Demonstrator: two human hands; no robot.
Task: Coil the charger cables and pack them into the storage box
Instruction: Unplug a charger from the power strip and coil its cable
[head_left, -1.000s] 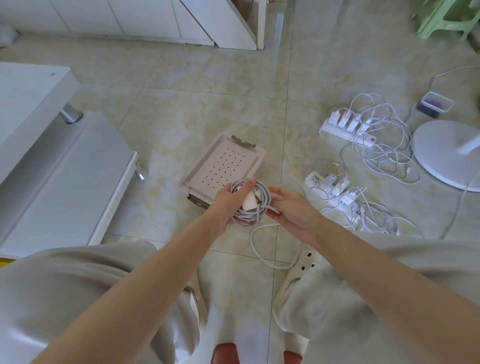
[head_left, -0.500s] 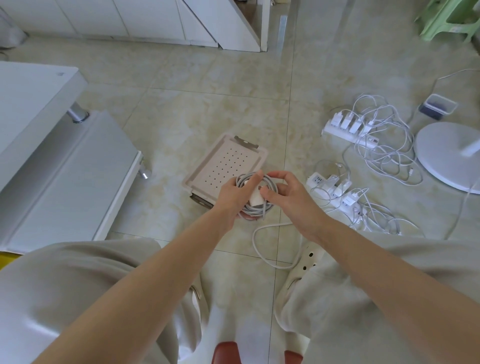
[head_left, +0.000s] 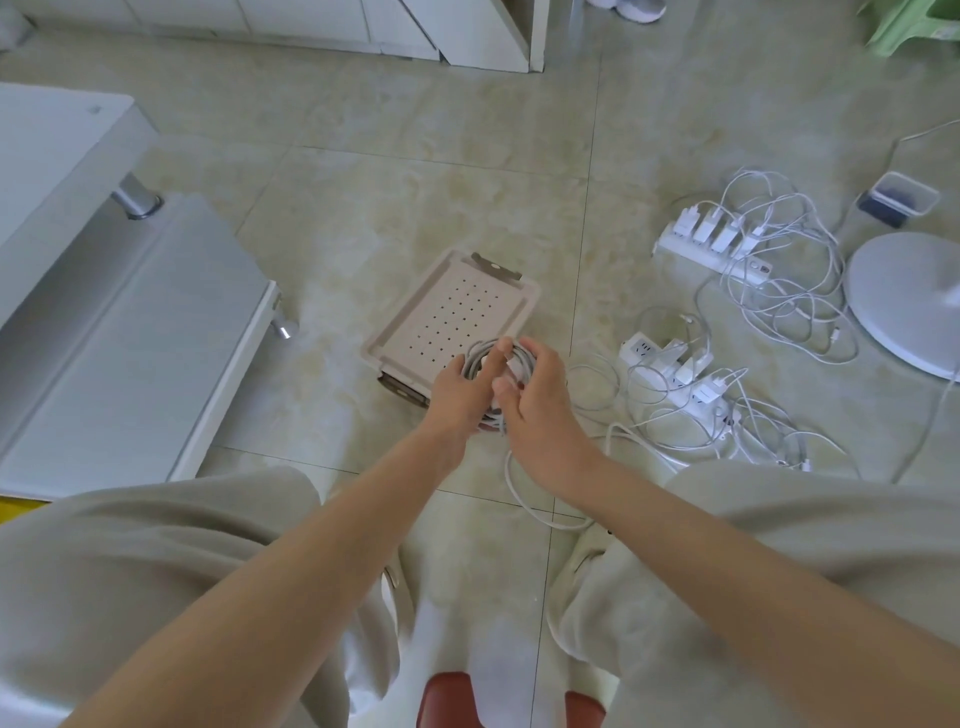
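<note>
A beige storage box (head_left: 451, 309) with a perforated lid lies on the tiled floor ahead of me. Just above its near corner my left hand (head_left: 465, 387) grips a coil of white charger cable (head_left: 523, 358) with its white plug hidden between my hands. My right hand (head_left: 540, 410) curls over the coil's right side, fingers on the loops. A loose tail of the same cable (head_left: 524, 496) hangs in a loop below my right wrist. More white chargers and tangled cables sit in two power strips, a near power strip (head_left: 680, 382) and a far power strip (head_left: 711, 249).
A low white cabinet (head_left: 119, 332) fills the left side. A round white fan base (head_left: 904, 301) and a small clear container (head_left: 898, 200) are at the right. A green stool (head_left: 914, 23) is at top right. My knees frame the bottom of the view.
My right hand has moved left and forward over the coil, bringing more cable onto it. Both hands have shifted closer to the box's near corner, and the hanging tail is shorter.
</note>
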